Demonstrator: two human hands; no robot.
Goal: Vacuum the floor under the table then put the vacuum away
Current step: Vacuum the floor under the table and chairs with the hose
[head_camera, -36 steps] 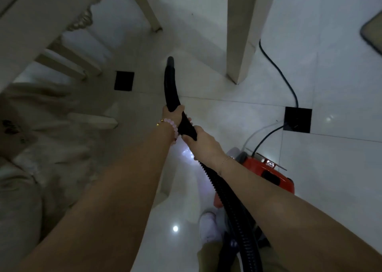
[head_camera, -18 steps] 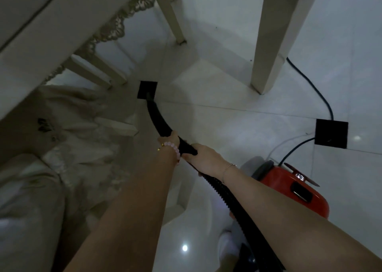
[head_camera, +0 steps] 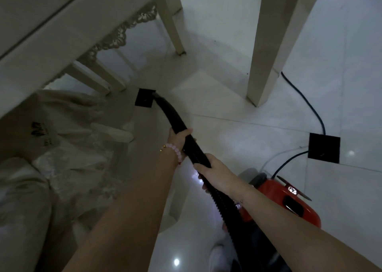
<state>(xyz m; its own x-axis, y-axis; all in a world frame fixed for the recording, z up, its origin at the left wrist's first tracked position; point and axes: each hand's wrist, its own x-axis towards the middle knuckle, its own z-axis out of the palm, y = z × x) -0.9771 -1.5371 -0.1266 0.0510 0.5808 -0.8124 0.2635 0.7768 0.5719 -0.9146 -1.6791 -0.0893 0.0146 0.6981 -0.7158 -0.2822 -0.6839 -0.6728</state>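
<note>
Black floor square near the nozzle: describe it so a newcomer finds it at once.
Start at the table on the left, then drop to the white tiled floor beneath its edge. The black square lies there, at the tip of the black vacuum nozzle. Unlike the other square on the right, no cable reaches it.

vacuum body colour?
Red-orange, with black parts; the vacuum body shows in the head view, lower right, behind the right forearm.
</note>
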